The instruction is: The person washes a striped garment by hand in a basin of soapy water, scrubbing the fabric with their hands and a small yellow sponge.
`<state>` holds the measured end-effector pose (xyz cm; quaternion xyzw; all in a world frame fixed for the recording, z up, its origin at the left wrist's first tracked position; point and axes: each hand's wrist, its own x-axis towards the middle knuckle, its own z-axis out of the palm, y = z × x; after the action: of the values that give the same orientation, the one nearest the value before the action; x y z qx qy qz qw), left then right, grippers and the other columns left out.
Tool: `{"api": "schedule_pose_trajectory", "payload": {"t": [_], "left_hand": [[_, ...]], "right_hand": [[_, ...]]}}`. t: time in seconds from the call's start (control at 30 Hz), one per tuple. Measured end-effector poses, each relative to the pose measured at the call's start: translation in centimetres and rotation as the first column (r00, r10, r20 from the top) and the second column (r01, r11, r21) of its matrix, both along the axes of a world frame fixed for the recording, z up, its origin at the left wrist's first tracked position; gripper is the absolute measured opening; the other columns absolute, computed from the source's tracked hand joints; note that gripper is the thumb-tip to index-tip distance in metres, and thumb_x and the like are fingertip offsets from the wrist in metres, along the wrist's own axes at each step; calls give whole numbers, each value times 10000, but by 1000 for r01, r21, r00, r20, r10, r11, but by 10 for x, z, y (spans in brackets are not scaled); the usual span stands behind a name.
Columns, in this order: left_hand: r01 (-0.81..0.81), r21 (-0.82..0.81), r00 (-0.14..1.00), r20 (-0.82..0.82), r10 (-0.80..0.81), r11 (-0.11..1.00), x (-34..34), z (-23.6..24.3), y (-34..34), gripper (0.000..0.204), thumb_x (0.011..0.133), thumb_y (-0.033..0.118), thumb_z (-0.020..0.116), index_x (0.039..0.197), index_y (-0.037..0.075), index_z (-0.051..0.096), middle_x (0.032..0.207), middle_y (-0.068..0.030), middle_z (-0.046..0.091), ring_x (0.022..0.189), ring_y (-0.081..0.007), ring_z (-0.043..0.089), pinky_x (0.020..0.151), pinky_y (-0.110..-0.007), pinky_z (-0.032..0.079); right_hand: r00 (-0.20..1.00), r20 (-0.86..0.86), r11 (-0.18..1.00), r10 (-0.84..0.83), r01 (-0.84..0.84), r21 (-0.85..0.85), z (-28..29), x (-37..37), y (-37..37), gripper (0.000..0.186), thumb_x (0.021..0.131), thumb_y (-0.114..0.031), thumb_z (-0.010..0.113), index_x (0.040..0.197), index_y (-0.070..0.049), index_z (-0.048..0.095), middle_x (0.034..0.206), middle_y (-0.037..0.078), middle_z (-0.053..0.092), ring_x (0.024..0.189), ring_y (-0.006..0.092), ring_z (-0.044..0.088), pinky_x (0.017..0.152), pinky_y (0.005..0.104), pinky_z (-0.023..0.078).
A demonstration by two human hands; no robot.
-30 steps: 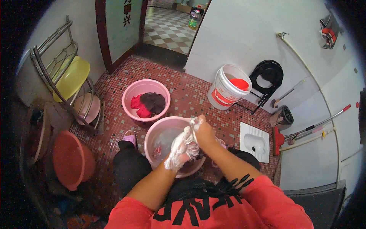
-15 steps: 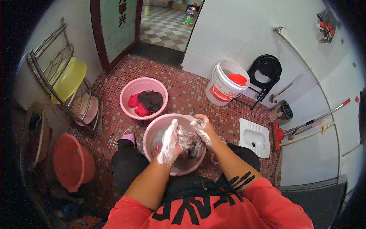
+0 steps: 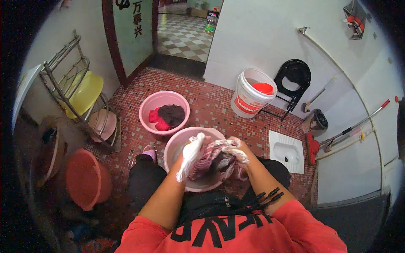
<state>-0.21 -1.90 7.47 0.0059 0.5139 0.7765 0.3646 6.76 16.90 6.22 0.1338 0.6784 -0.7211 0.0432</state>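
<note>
Soapy striped pink-and-dark cloth (image 3: 215, 162), bunched and lifted above the near pink basin (image 3: 177, 145).

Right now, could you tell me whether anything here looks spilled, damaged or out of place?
Nothing stands out. Both hands, left hand and right hand, hold a soapy striped cloth over the near pink basin. The far pink basin with clothes and the white bucket stand upright on the tiled floor; I see no spill.
</note>
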Motion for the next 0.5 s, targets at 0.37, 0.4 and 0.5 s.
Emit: {"api": "schedule_pose_trajectory", "payload": {"t": [0.37, 0.4, 0.5], "left_hand": [[-526, -305, 570, -819, 63, 794, -12, 55, -138, 165, 843, 156, 514, 930, 53, 609, 740, -6, 585, 637, -82, 515, 567, -232, 435], [-568, -324, 511, -859, 16, 756, -6, 59, -164, 166, 842, 166, 518, 929, 53, 602, 728, -3, 577, 599, -82, 504, 532, -230, 426], [-411, -472, 820, -565, 90, 780, 15, 44, -233, 222, 834, 208, 536, 939, 19, 588, 727, -16, 576, 645, -96, 507, 586, -234, 422]], "right_hand": [[982, -65, 934, -178, 148, -324, -40, 3, 23, 210, 718, -61, 579, 926, -47, 567, 849, 34, 573, 794, 158, 528, 715, 301, 433], [975, -56, 926, -214, 184, -329, -43, 5, 21, 215, 721, -68, 575, 936, -54, 573, 836, 31, 570, 775, 158, 526, 713, 306, 435], [987, -88, 931, -135, 96, -353, -28, 10, 15, 203, 741, -100, 571, 941, -62, 572, 810, 20, 565, 696, 142, 516, 665, 277, 437]]}}
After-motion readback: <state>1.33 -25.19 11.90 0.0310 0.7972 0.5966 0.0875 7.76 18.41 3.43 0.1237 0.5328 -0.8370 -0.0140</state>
